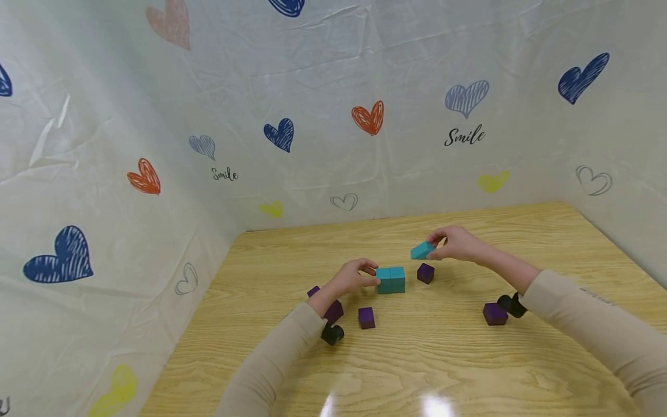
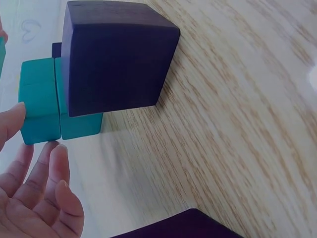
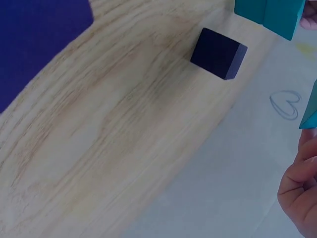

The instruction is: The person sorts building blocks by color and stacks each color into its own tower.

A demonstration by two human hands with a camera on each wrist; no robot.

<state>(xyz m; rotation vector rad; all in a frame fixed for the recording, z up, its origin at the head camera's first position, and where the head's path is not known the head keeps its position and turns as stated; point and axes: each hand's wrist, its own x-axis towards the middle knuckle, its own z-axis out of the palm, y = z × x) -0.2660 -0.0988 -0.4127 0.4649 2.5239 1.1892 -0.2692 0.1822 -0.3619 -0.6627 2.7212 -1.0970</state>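
Two teal cubes stand side by side on the table, their faces meeting. My left hand grips the left one of the pair, thumb on one side and fingertips on the opposite side, as the left wrist view shows at this teal cube. To the right and farther back, my right hand pinches a teal wedge block between thumb and fingers, raised over the table. Only part of the wedge block shows in the right wrist view. A purple cube lies just below the wedge in the head view.
Another purple cube sits in front of the pair, and one purple block lies by my right wrist. More purple blocks are partly hidden behind my left forearm. A white sheet with printed hearts hangs around the wooden table.
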